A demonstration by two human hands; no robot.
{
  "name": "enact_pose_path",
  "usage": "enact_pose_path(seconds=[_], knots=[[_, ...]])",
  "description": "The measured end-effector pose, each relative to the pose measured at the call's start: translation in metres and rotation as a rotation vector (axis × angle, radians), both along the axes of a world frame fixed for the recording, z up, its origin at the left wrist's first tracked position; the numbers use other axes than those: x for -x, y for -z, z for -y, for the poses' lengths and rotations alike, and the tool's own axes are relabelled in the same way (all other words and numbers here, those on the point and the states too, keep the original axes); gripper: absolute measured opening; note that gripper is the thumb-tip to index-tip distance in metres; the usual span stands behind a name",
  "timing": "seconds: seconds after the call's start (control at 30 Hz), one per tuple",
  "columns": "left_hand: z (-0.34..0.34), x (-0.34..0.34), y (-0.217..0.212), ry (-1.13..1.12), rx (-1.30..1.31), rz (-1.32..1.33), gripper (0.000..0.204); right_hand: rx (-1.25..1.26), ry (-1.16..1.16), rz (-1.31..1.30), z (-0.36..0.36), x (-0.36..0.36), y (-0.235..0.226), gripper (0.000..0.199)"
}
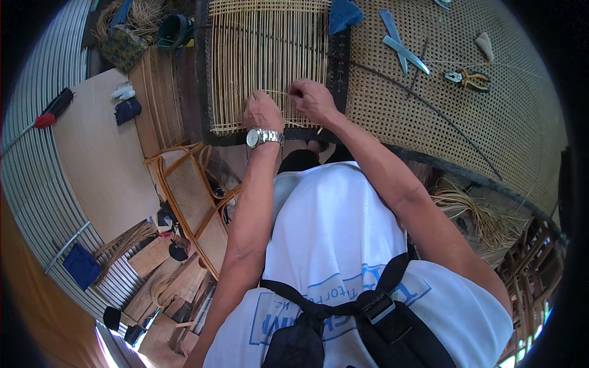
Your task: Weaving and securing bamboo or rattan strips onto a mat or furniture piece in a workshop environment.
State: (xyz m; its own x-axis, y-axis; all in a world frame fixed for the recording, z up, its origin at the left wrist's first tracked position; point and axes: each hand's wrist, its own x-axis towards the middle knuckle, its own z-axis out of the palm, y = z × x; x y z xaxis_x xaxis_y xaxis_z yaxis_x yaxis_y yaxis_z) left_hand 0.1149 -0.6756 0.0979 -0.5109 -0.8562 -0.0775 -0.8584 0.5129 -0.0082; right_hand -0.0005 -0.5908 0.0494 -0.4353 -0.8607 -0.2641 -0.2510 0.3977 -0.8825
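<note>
Cane strand (275, 93), upper centre, over half-woven chair seat (264, 67) | left hand (262, 112) and right hand (313, 100) each pinch it, grips nearly closed | probably light, springy, kinks if bent sharply; hold near the weave | pliers (467, 78) upper right.

Woven cane panel (491, 116) serves as work surface; on it lie two blades (399, 46), pliers (467, 78), a blue cloth (343, 15), one long dark rod (429, 104).
</note>
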Motion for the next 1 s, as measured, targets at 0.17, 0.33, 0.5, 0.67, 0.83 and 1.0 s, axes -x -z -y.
enact_pose_path(seconds=[0.17,0.33,0.5,0.67,0.83,1.0], knots=[[0.007,-0.01,0.001,0.003,0.053,-0.175,0.014,-0.026,-0.015,0.027,0.002,0.001,-0.001,0.019],[0.013,-0.013,0.004,-0.033,0.004,-0.069,0.014,-0.016,-0.049,-0.011,0.0,0.005,0.002,0.022],[0.013,-0.012,0.005,0.018,0.028,-0.008,0.016,0.013,-0.053,0.022,-0.001,0.008,0.002,0.021],[0.012,-0.004,0.009,-0.017,0.083,0.041,0.021,0.008,-0.062,0.004,0.005,0.006,-0.001,0.02],[0.009,-0.011,0.001,-0.036,0.078,-0.169,0.012,0.021,-0.049,-0.029,0.009,0.001,-0.001,0.019],[0.02,-0.019,-0.01,-0.027,-0.005,-0.161,0.014,0.006,-0.077,-0.037,0.007,0.004,0.002,0.019]])
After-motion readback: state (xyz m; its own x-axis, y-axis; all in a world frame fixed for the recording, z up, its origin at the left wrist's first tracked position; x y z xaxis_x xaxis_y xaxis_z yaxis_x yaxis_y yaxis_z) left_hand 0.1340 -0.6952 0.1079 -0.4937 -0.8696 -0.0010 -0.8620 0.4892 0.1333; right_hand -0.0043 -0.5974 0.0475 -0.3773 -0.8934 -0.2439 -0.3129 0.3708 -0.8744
